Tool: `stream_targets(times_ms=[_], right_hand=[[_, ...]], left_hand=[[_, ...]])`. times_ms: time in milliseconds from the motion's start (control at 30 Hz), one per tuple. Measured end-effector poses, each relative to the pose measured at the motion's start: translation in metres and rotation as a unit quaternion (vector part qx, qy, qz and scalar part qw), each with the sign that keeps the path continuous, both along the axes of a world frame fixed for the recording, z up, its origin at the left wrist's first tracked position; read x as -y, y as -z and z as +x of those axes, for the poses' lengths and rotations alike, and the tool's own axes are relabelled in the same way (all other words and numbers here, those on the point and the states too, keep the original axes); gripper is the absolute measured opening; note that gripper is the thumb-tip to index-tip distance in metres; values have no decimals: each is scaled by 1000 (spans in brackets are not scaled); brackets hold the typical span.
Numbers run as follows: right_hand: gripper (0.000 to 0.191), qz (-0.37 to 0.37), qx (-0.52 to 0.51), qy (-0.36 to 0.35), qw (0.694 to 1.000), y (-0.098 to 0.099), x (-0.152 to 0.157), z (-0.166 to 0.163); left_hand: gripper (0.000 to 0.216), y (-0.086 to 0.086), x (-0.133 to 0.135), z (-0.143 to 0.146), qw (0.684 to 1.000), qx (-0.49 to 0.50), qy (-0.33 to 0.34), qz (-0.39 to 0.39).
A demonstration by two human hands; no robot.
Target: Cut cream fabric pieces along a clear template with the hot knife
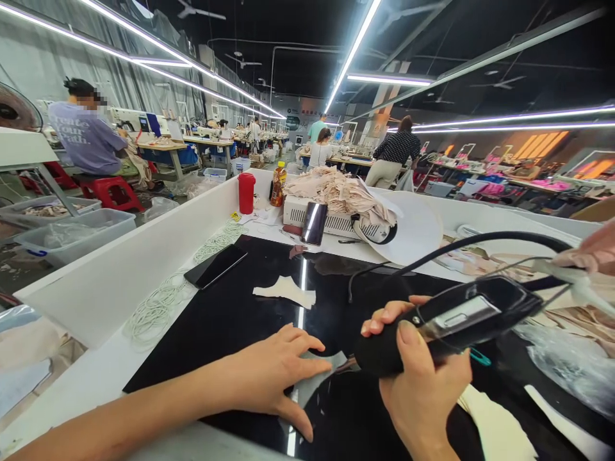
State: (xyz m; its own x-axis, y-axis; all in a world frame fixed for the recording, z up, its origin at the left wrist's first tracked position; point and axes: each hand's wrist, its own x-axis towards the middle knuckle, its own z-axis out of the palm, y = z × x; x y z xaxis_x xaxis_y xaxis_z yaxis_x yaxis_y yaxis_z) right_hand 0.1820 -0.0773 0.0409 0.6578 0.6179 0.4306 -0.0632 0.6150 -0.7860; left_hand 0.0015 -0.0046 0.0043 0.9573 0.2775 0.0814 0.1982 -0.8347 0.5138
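Observation:
My right hand point(423, 384) is wrapped round a black corded handheld tool point(473, 317) with a silver plate on its side. The tool's narrow metal tip point(346, 366) points left, at the edge of a small grey, see-through piece point(319, 378) on the glossy black board point(230, 346). My left hand point(293, 371) is open, thumb and fingers spread, with its fingertips at that grey piece. I cannot tell whether the tip touches it. Farther back on the board lies a cream cut fabric piece point(286, 291). Cream pieces point(497, 422) lie fanned at lower right, partly behind my right hand.
Behind the board are a phone point(314, 223), a white box point(293, 214) heaped with beige fabric point(336, 189), a red cup point(246, 193) and a bottle point(278, 184). Another phone point(216, 266) and pale cord point(158, 314) lie left. Another person's hand point(596, 250) shows at right, near the black cable point(480, 238).

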Motion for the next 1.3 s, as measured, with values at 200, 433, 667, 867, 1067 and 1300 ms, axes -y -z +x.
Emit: stream_targets(times_ms=[200,433,667,867,1067,1300], right_hand=[[33,-18,26,-8,999,10,1,-1],[29,-26,39,2,999,10,-1,-4],[32,-6,23,37,999,8,-4,9],[32,-8,31,40,999,12,-7,16],[31,-8,43,45,998,12,-7,14],[32,-24,51,52,997,16,-8,18]], left_hand=[[85,2,-2,-3,1000,-4,-6,-8],[85,-1,0,-2,1000,-16,-5,-6],[80,-1,-1,-2,1000,-9,-5,-20],[81,2,-2,-3,1000,-16,-12,-17],[82,6,-2,-3,1000,1,-11,-24],[73,-8,-3,-3,995,-24,-28,-87]])
